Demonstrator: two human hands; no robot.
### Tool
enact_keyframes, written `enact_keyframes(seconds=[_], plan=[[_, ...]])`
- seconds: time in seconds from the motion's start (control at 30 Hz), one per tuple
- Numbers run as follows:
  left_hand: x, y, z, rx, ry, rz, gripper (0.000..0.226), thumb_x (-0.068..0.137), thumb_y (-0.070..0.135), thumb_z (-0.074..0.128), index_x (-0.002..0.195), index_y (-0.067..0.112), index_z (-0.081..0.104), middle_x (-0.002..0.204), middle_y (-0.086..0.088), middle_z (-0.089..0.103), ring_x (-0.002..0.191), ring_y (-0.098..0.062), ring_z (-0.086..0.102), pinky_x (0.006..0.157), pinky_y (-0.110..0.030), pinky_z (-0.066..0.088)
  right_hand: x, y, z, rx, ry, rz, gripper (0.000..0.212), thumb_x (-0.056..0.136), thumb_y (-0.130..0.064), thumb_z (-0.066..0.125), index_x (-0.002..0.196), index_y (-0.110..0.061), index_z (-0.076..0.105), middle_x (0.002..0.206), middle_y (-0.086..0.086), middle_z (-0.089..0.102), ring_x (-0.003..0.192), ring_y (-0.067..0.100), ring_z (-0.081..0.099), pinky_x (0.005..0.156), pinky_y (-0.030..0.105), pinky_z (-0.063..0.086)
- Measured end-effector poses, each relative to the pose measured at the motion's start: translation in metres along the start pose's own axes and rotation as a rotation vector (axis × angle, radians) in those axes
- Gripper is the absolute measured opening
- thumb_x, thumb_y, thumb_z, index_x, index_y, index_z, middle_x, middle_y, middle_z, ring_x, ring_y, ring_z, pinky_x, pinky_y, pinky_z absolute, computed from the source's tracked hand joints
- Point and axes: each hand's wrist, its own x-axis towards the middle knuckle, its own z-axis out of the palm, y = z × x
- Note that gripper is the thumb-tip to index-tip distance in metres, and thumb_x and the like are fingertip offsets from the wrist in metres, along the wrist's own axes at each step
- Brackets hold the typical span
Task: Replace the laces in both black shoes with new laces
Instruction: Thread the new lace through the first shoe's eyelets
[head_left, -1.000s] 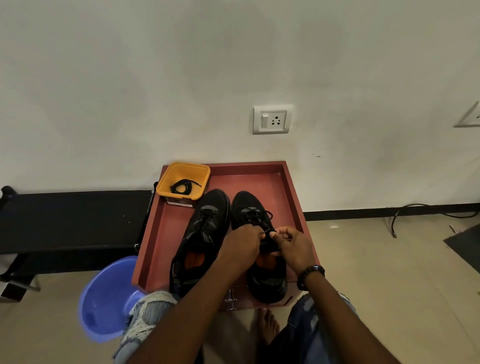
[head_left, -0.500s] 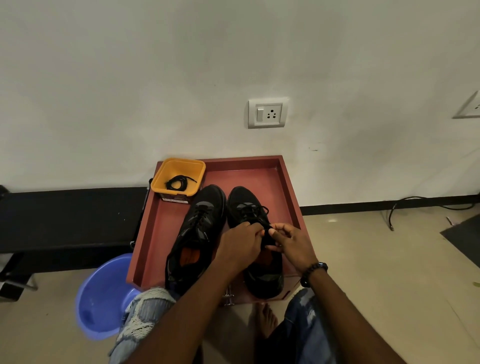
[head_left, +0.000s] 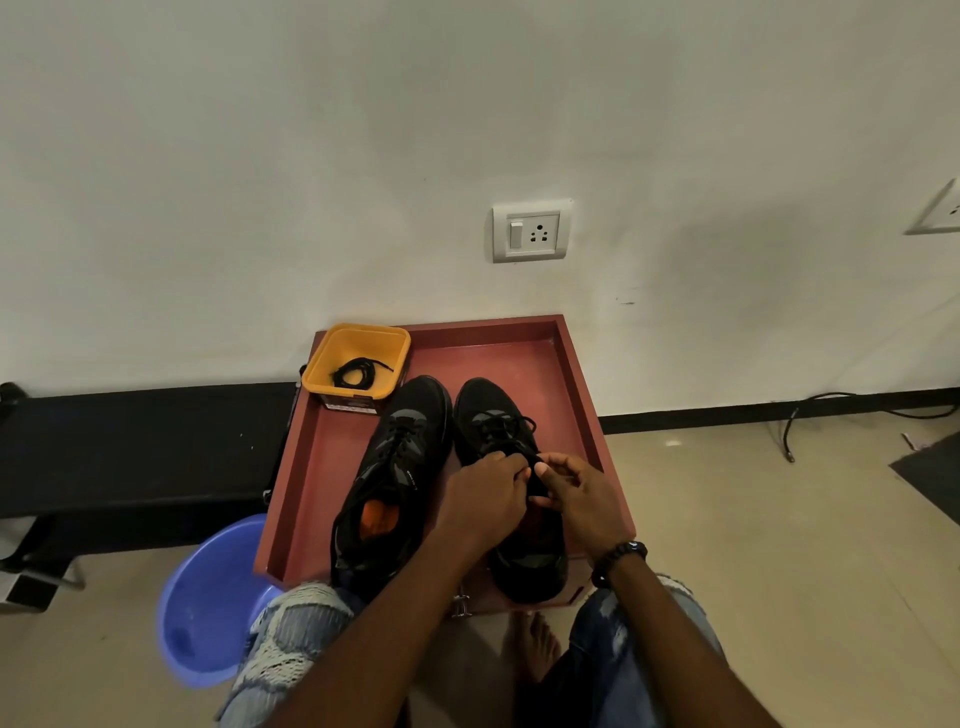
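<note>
We see two black shoes side by side in a red tray (head_left: 582, 395) at the middle of the frame, toes toward the wall at the top and heels toward the bottom. The left shoe (head_left: 395, 478) leans its long axis a little, toe to the upper right and heel to the lower left, and shows an orange insole in its opening. The right shoe (head_left: 498, 431) runs nearly straight up and down the frame. A small pale mark sits on the left shoe's side; it is too small for us to read.

Both hands meet over the right shoe's tongue, just right of centre. The left hand (head_left: 483, 493) has its fingers curled down at the lace (head_left: 511, 423), and the right hand (head_left: 576, 491) pinches with thumb and forefinger at the same spot; what lies in each grip looks like the lace, though black on black leaves us unsure.

In the tray's upper left corner stands a yellow tub (head_left: 358, 345) with a coiled black lace (head_left: 356, 371) inside. Its dark label cannot be read. A blue basin (head_left: 208, 597) lies at the lower left on the floor, and a white socket (head_left: 531, 230) is on the wall above.
</note>
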Motion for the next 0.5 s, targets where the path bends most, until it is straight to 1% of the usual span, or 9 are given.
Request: enact_keyframes(seconds=[0.07, 0.17, 0.23, 0.3, 0.37, 0.43, 0.5], plan=[[-0.001, 0.001, 0.001, -0.010, 0.004, -0.006, 0.026, 0.102, 0.033, 0.037, 0.102, 0.021, 0.059, 0.095, 0.002, 0.059, 0.081, -0.016, 0.058, 0.068, -0.032, 0.047, 0.001, 0.004, 0.001, -0.024, 0.008, -0.026, 0.015, 0.097, -0.017, 0.061, 0.110, -0.017, 0.069, 0.106, 0.001, 0.071, 0.090, 0.010, 0.071, 0.077, 0.027, 0.060], [-0.001, 0.004, 0.001, -0.018, 0.007, -0.023, 0.024, 0.102, 0.033, 0.038, 0.101, 0.021, 0.059, 0.093, 0.004, 0.058, 0.079, -0.013, 0.056, 0.065, -0.028, 0.040, 0.000, 0.007, 0.001, -0.058, 0.025, -0.061, 0.015, 0.096, -0.019, 0.062, 0.110, -0.021, 0.068, 0.106, -0.003, 0.070, 0.087, 0.005, 0.070, 0.072, 0.022, 0.059], [0.000, 0.006, 0.001, -0.034, 0.020, -0.050, 0.023, 0.102, 0.033, 0.038, 0.099, 0.022, 0.058, 0.092, 0.005, 0.058, 0.077, -0.011, 0.053, 0.063, -0.026, 0.036, 0.001, 0.012, 0.001, -0.089, 0.045, -0.073, 0.016, 0.095, -0.022, 0.063, 0.111, -0.021, 0.069, 0.108, -0.002, 0.069, 0.089, 0.008, 0.070, 0.070, 0.020, 0.058], [-0.001, 0.008, 0.003, -0.071, 0.048, -0.100, 0.022, 0.102, 0.034, 0.038, 0.099, 0.024, 0.058, 0.091, 0.008, 0.058, 0.075, -0.007, 0.051, 0.060, -0.023, 0.033, 0.002, 0.016, 0.002, -0.122, 0.069, -0.089, 0.018, 0.094, -0.024, 0.065, 0.111, -0.020, 0.070, 0.110, 0.000, 0.068, 0.093, 0.011, 0.070, 0.070, 0.022, 0.059], [-0.003, 0.011, 0.006, -0.118, 0.071, -0.152, 0.021, 0.103, 0.033, 0.039, 0.102, 0.025, 0.059, 0.091, 0.011, 0.056, 0.075, -0.004, 0.049, 0.058, -0.017, 0.031, 0.003, 0.019, 0.002, -0.147, 0.087, -0.096, 0.019, 0.093, -0.027, 0.066, 0.110, -0.021, 0.070, 0.110, 0.000, 0.068, 0.095, 0.013, 0.069, 0.072, 0.027, 0.061], [-0.004, 0.013, 0.010, -0.163, 0.093, -0.187, 0.023, 0.104, 0.033, 0.039, 0.109, 0.025, 0.060, 0.096, 0.011, 0.056, 0.078, -0.001, 0.048, 0.060, -0.014, 0.030, 0.003, 0.021, 0.003, -0.155, 0.095, -0.092, 0.018, 0.093, -0.029, 0.066, 0.109, -0.023, 0.069, 0.109, -0.001, 0.068, 0.096, 0.013, 0.069, 0.074, 0.031, 0.062], [-0.005, 0.014, 0.013, -0.192, 0.109, -0.214, 0.025, 0.104, 0.032, 0.040, 0.113, 0.024, 0.061, 0.104, 0.008, 0.061, 0.083, -0.001, 0.048, 0.066, -0.016, 0.033, 0.002, 0.021, 0.003, -0.147, 0.095, -0.086, 0.017, 0.093, -0.029, 0.066, 0.109, -0.024, 0.069, 0.109, -0.001, 0.068, 0.095, 0.013, 0.069, 0.075, 0.031, 0.062]])
